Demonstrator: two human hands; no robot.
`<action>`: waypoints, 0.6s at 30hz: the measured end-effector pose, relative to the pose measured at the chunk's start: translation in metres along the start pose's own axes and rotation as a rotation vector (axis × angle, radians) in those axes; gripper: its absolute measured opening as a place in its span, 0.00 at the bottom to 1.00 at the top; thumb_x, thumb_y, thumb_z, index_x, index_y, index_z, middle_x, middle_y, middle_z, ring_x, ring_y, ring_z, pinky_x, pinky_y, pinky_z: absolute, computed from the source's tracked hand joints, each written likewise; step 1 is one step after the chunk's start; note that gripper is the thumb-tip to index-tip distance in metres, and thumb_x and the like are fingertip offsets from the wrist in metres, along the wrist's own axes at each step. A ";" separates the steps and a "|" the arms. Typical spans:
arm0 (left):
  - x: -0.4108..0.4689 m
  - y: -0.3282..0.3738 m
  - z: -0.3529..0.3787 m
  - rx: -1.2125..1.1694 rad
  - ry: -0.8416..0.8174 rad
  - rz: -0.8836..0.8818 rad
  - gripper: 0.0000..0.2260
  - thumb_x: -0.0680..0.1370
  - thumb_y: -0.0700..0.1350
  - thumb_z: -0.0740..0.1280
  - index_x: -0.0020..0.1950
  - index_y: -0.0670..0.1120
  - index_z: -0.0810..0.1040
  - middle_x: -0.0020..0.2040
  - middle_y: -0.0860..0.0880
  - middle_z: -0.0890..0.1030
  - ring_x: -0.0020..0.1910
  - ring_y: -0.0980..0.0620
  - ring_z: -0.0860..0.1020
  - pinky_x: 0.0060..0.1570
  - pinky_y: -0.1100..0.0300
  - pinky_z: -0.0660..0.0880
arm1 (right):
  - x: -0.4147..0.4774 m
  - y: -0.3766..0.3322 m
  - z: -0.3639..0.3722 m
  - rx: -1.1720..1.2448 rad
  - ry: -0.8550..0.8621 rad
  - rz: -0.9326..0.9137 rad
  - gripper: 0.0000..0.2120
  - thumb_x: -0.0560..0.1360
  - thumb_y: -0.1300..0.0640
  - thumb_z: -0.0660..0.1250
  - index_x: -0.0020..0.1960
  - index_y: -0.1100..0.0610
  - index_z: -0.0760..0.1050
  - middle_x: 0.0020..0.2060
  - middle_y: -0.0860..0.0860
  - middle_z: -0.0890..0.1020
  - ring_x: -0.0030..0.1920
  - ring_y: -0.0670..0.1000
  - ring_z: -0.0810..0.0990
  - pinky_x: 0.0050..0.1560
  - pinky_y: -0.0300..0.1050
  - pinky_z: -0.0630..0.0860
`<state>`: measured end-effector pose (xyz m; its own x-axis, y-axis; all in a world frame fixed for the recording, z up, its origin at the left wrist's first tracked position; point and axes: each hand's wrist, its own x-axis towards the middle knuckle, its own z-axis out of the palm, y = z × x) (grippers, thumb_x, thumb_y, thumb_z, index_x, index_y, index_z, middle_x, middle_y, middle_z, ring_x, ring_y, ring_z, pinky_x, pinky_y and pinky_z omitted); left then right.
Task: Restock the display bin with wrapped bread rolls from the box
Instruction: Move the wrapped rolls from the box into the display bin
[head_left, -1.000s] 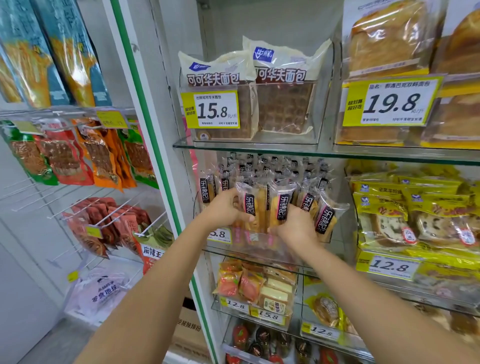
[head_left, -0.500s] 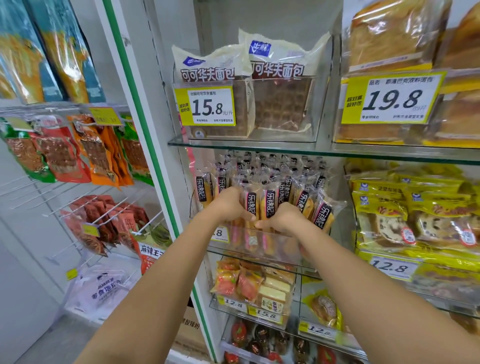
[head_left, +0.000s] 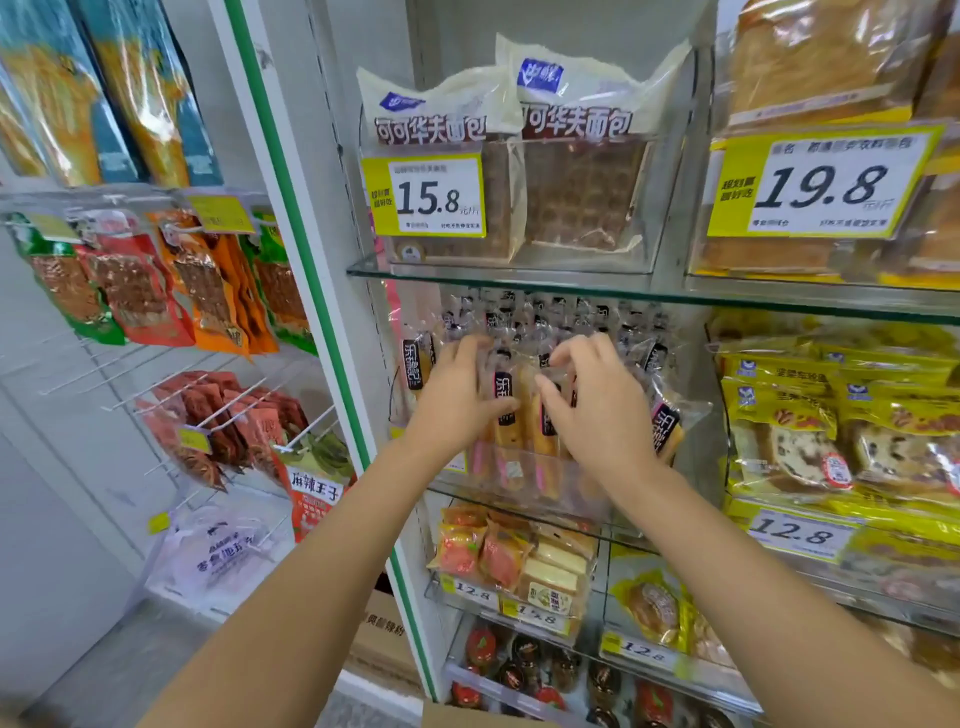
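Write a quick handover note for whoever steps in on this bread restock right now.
Left hand: grips wrapped bread rolls at the front of the display bin.
Right hand: pinches a roll's wrapper beside it.
Done: the bin looks packed with upright rolls, front to back.
To do: straighten the front row and let go. Only a cardboard box edge shows below, so remaining stock is unknown.

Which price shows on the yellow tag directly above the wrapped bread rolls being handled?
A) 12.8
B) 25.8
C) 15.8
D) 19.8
C: the yellow tag straight above the wrapped bread rolls reads 15.8.
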<state>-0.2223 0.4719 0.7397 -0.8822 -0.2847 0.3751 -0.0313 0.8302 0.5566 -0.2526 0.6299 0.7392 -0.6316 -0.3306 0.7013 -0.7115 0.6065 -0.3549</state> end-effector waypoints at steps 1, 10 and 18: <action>-0.013 -0.003 -0.002 -0.020 0.071 0.018 0.30 0.71 0.49 0.74 0.69 0.47 0.66 0.66 0.47 0.69 0.64 0.50 0.70 0.63 0.57 0.67 | -0.010 -0.003 0.002 0.008 0.033 -0.106 0.07 0.76 0.52 0.65 0.50 0.56 0.72 0.47 0.49 0.72 0.38 0.44 0.70 0.30 0.36 0.67; -0.203 -0.135 0.077 -0.158 -0.152 -0.464 0.09 0.77 0.52 0.66 0.48 0.47 0.71 0.25 0.52 0.70 0.25 0.54 0.69 0.30 0.57 0.66 | -0.161 0.008 0.115 0.043 -0.507 -0.091 0.24 0.79 0.47 0.57 0.25 0.50 0.61 0.17 0.46 0.61 0.18 0.45 0.63 0.20 0.39 0.57; -0.368 -0.280 0.203 -0.174 -0.391 -1.062 0.13 0.75 0.56 0.59 0.35 0.53 0.63 0.31 0.52 0.72 0.40 0.44 0.78 0.39 0.58 0.68 | -0.358 0.062 0.267 -0.037 -1.248 0.410 0.05 0.78 0.55 0.60 0.51 0.54 0.73 0.42 0.51 0.75 0.46 0.53 0.77 0.33 0.37 0.63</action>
<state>0.0156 0.4415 0.2950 -0.5357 -0.6088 -0.5852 -0.8096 0.1733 0.5608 -0.1527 0.5928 0.3013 -0.6707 -0.5485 -0.4993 -0.4052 0.8348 -0.3728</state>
